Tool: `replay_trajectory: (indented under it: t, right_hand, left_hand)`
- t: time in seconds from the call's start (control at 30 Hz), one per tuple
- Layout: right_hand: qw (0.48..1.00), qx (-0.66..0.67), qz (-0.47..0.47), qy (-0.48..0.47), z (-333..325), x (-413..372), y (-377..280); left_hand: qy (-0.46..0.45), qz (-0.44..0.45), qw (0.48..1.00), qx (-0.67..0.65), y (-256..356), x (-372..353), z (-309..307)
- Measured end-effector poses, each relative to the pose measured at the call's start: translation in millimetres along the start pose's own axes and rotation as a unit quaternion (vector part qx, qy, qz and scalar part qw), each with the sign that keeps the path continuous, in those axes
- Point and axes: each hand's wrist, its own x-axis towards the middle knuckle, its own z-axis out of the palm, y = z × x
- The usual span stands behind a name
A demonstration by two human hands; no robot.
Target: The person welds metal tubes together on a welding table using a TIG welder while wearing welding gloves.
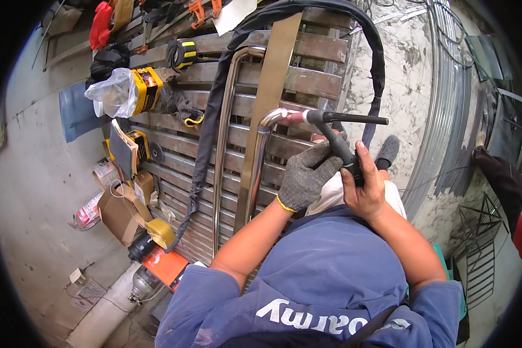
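A black TIG welding torch with a pink nozzle and a long back cap is held up in front of my body. My left hand, in a grey knit glove with a yellow cuff, has its fingers closed around the torch handle. My right hand is bare and grips the lower end of the handle, index finger and thumb pointing upward. In this view the nozzle overlaps the curved end of a shiny bent metal tube. A black sheathed cable loops over the bench.
The slatted metal bench carries another bent tube, a flat bar, a tape measure and a grey glove. Yellow-black boxes and an open carton line the left. Long metal profiles lie right.
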Motion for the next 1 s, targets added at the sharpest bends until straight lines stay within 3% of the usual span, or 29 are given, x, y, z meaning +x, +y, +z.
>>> replay_trajectory:
  t: [0.63, 1.0]
  right_hand:
    - [0.999, -0.001, 0.028, 0.047, 17, -5, -11]
    - [0.999, 0.008, 0.042, 0.031, 15, -3, -12]
  left_hand:
    - [-0.015, 0.064, 0.998, -0.005, -20, 5, -5]
    - [0.009, 0.044, 0.999, -0.009, -21, 7, -1]
